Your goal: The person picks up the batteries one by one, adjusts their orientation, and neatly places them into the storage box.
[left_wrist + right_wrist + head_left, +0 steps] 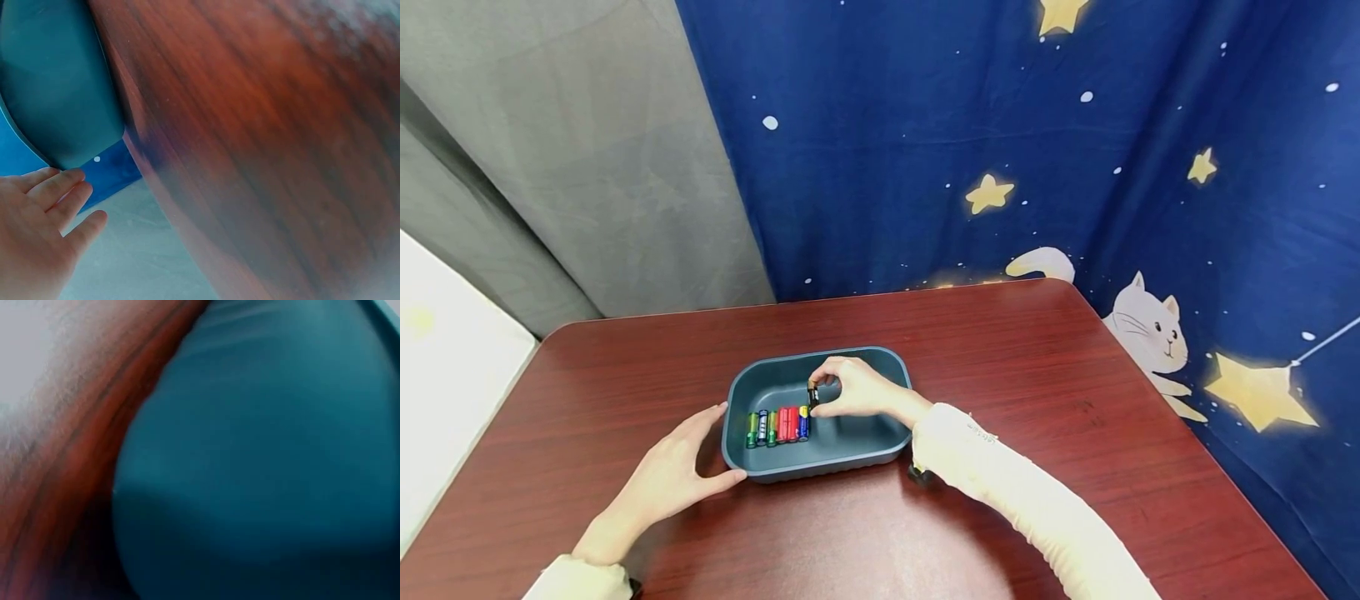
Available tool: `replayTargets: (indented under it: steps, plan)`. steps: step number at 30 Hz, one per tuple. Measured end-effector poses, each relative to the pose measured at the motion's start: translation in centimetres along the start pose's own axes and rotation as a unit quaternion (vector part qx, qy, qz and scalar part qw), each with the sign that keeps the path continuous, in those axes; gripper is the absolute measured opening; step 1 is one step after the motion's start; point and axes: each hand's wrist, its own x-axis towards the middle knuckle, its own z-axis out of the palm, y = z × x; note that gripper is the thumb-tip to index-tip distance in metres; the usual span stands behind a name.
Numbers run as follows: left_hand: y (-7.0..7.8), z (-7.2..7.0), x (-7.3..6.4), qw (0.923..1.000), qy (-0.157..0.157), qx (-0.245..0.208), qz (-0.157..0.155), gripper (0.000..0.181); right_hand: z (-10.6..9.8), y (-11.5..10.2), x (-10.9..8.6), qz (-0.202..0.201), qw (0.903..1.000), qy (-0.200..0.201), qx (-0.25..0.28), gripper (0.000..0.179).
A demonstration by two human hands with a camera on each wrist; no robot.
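Observation:
A dark teal plastic bin (850,450) sits on the table. Inside it, toward the left, several batteries lie side by side in a row: a green battery (752,430) at the left end, red batteries (787,424) farther along, a blue-and-yellow battery (803,423) at the right end. My right hand (853,389) reaches into the bin and pinches a black battery (813,398) with a copper-coloured end, just beside the row. With fingers extended, my left hand (673,467) touches the bin's left side. The right wrist view shows only the bin's outer wall (250,456); that hand is hidden there.
The reddish-brown wooden table (1015,375) extends around the bin. Behind it hang a grey curtain (587,150) and a blue star-patterned curtain (887,150). A white surface (452,367) stands beyond the left edge. A small black object (919,475) shows under the right sleeve.

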Motion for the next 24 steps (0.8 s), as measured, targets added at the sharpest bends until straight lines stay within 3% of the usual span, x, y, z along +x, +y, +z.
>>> replayTargets:
  steps: [13, 24]
  plan:
    - [0.1, 0.0, 0.1, 1.0, -0.003, -0.002, -0.001, 0.094, 1.4, -0.6, 0.6, 0.028, 0.9966, -0.036, -0.068, 0.039]
    - [-0.1, 0.1, 0.1, 1.0, 0.003, -0.002, 0.004, 0.094, 2.7, -0.6, 0.6, 0.048, 0.987, -0.066, -0.138, 0.039]
